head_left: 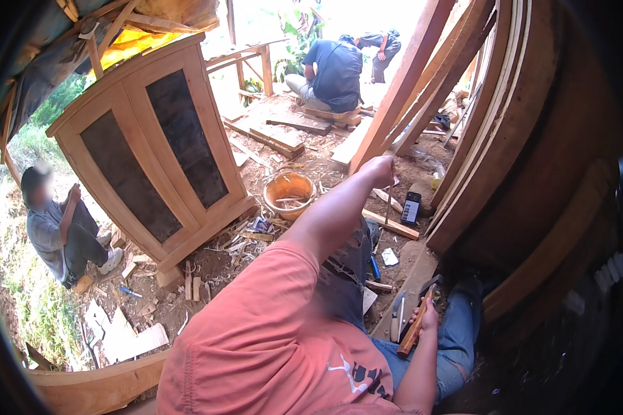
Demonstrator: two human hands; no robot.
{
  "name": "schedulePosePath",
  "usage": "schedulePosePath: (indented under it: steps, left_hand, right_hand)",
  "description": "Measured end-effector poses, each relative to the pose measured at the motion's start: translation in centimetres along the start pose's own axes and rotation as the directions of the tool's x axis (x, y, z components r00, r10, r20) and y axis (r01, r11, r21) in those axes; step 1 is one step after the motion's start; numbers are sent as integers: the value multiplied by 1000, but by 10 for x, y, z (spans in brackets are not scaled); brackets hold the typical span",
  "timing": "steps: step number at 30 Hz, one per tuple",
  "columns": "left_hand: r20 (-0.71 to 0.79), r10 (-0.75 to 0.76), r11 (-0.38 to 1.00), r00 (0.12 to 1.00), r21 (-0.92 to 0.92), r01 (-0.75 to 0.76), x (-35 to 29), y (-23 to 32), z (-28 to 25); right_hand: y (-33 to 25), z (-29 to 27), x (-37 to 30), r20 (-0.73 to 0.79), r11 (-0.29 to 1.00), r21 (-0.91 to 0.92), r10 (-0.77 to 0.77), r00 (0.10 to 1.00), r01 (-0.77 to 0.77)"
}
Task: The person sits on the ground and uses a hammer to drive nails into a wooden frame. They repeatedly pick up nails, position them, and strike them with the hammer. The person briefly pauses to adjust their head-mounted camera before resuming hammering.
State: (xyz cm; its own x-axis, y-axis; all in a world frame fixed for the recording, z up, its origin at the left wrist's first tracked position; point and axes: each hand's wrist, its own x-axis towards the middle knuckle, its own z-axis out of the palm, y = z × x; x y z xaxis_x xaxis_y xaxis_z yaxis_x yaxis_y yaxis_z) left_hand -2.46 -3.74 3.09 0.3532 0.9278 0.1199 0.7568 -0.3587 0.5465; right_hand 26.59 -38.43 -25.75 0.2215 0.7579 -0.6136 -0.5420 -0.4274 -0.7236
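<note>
My left arm reaches forward, and my left hand [378, 171] is closed near a leaning plank. A thin, dark stick-like thing [389, 198] runs down from its fist; its kind is too small to make out. Beside my thigh, my right hand [429, 318] is wrapped round a wooden-handled tool [411, 337]. A dark, curved metal end shows above the hand, like a hammer's head. Next to it lie a hand tool with a pale wooden handle [394, 328] and other slim tools. A phone [411, 207] with a lit screen lies beyond my knees.
A wooden cabinet [128, 93] with dark panels stands at left, near a seated person [52, 228]. An orange bucket [270, 188] holds shavings. Leaning planks [408, 90] rise at right. Farther off, another person [333, 72] crouches among boards [297, 123]. Scraps litter the ground.
</note>
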Motion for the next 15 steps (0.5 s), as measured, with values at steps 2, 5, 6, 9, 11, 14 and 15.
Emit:
schedulePosePath:
  steps: [2, 5, 6, 9, 11, 14, 15]
  left_hand:
    - [-45, -16, 998, 999, -59, 14, 0, 5, -6]
    - [-139, 10, 936, 990, -347, -58, 2, -7, -13]
    - [-181, 74, 911, 981, -387, -140, 0, -7, -21]
    - [-246, 109, 737, 963, -630, -245, -32, 32, -56]
    - [-255, 109, 634, 961, -726, -265, -35, 34, -72]
    - [-164, 57, 418, 985, -892, -173, -67, 69, -91]
    - [-121, 97, 293, 988, -945, -145, -78, 76, -92]
  right_hand:
    - [1, 1, 2, 20, 1000, -13, -13, 1000, 14]
    - [5, 6, 3, 38, 999, -22, -26, 999, 27]
    - [3, 9, 5, 36, 1000, -20, -24, 999, 24]
    - [3, 5, 2, 14, 1000, -10, -27, 1000, 27]
    - [2, 9, 0, 11, 999, -26, -33, 999, 34]
    - [-1, 10, -11, -30, 998, -19, -60, 998, 60]
    - [-2, 11, -13, -43, 998, -23, -64, 997, 63]
